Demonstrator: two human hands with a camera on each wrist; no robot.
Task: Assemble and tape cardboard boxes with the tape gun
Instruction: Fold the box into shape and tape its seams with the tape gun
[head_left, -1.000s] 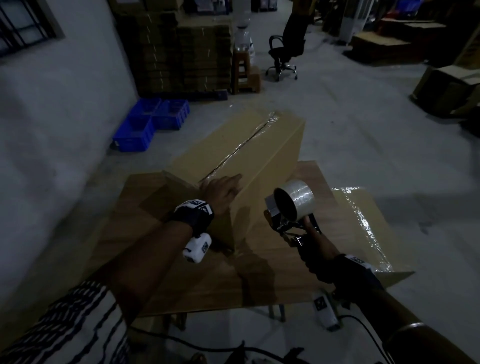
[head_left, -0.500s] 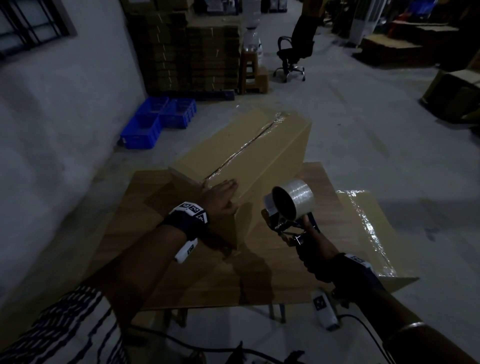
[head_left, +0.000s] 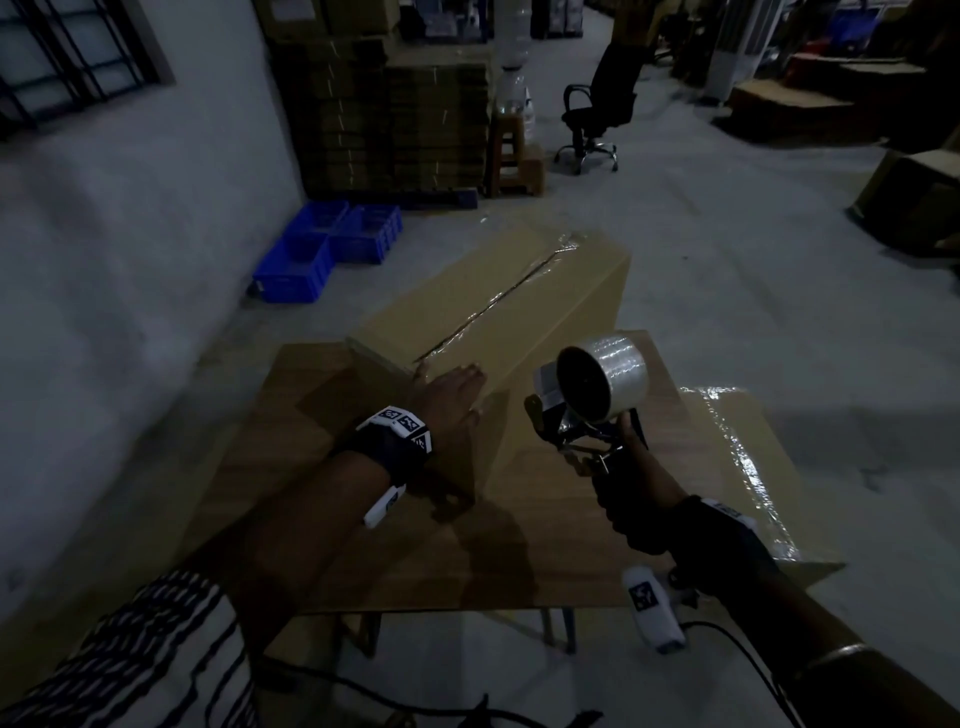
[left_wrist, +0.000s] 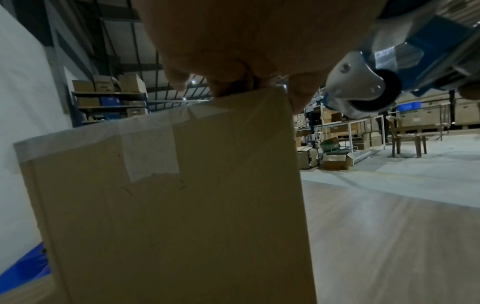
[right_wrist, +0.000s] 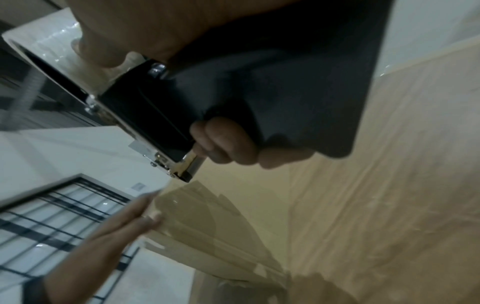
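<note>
A long cardboard box lies tilted on the wooden table, with clear tape along its top seam. My left hand rests flat on the box's near top corner; in the left wrist view its fingertips lie over the top edge of the taped end face. To the right of the box, my right hand grips the handle of the tape gun, held up in the air clear of the cardboard. Its clear tape roll points up. In the right wrist view my fingers wrap the black handle.
A second taped box lies at the table's right edge. Blue crates sit on the floor by the left wall. Behind them are stacked flat cartons, a stool and an office chair. A cable runs below the table's near edge.
My left hand has turned and settled flatter on the box's near corner. The tape gun has stayed beside the box, almost still.
</note>
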